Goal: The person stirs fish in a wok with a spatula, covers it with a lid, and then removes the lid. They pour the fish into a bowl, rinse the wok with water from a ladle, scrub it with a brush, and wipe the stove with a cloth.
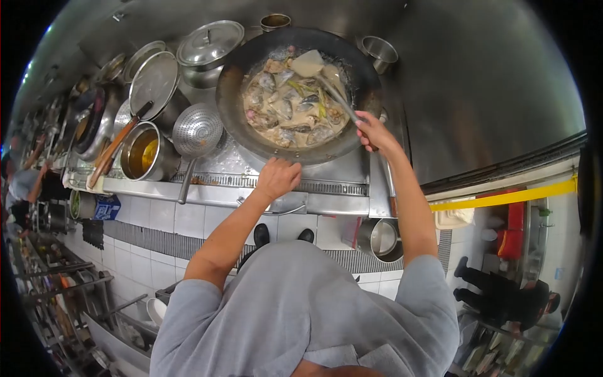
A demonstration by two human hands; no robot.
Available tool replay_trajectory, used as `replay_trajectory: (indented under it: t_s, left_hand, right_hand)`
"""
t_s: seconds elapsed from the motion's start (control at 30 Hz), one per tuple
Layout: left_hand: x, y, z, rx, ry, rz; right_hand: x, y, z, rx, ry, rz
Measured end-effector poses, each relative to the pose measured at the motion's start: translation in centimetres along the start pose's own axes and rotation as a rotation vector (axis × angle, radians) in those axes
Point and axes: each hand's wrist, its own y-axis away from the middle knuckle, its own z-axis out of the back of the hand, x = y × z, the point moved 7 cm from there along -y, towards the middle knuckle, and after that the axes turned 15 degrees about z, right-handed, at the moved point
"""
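A large dark wok (229, 103) sits on the metal stove, holding a pale, milky stew (295, 110) with fish pieces and green strips. My right hand (375, 132) is closed round the handle of a spatula (336, 93), whose wide blade rests in the stew near the wok's far side. At the wok's near rim is my left hand (279, 178), its fingers curled together against the edge; whatever they grip there is too hidden to name.
Left of the wok are a perforated ladle (197, 130), a lidded pot (210, 47) and a pot of yellow liquid (143, 152). A small metal pot (379, 53) stands behind right. A person in dark clothes (509, 298) is at the right; another person (25, 183) is far left.
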Motion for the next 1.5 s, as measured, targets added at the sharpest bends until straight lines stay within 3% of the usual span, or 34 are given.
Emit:
replay_trajectory:
  t_s: [0.27, 0.4, 0.5, 0.6, 0.7, 0.8, 1.0, 1.1, 1.23, 1.4, 1.5]
  left_hand:
    - [-0.7, -1.6, 1.5, 0.038, 0.040, 0.004]
    - [-0.1, -1.9, 0.3, 0.013, 0.008, 0.020]
    - [0.0, -2.0, 0.4, 0.009, 0.006, 0.025]
    - [-0.3, -2.1, 1.1, -0.028, 0.005, 0.010]
    - [-0.2, -2.0, 0.7, -0.022, 0.000, 0.016]
    - [-0.4, -2.1, 0.1, -0.045, 0.005, 0.003]
    - [-0.6, -2.1, -0.6, -0.023, 0.043, 0.014]
    - [-1.3, -1.9, 1.6, -0.075, 0.156, -0.054]
    - [-1.6, 1.2, 4.6, -0.113, 0.206, 0.007]
    - [-1.0, 0.4, 3.9, -0.141, 0.303, 0.076]
    - [0.2, -0.8, -1.4, 0.163, 0.144, 0.187]
  right_hand:
    - [2.7, -0.8, -3.2, 0.036, 0.300, 0.068]
    - [4.8, 1.4, -0.2, -0.159, 0.575, 0.129]
    - [1.0, 0.1, 5.1, -0.251, 1.116, 0.527]
    - [-1.9, -0.9, 7.7, -0.131, 0.809, 0.297]
    - [-3.5, 0.0, 6.5, -0.031, 0.205, -0.047]
    - [-3.1, 2.5, 5.4, -0.170, 0.015, 0.002]
    - [1.0, 9.6, 6.2, -0.026, 0.031, -0.031]
    - [0.8, 13.4, 4.6, 0.068, 0.015, -0.137]
    - [-0.1, 16.4, 2.2, 0.217, 0.089, -0.196]
    - [5.0, 16.1, 1.4, 0.015, 0.840, 0.300]
    - [8.5, 12.5, -1.0, -0.067, 1.016, 0.544]
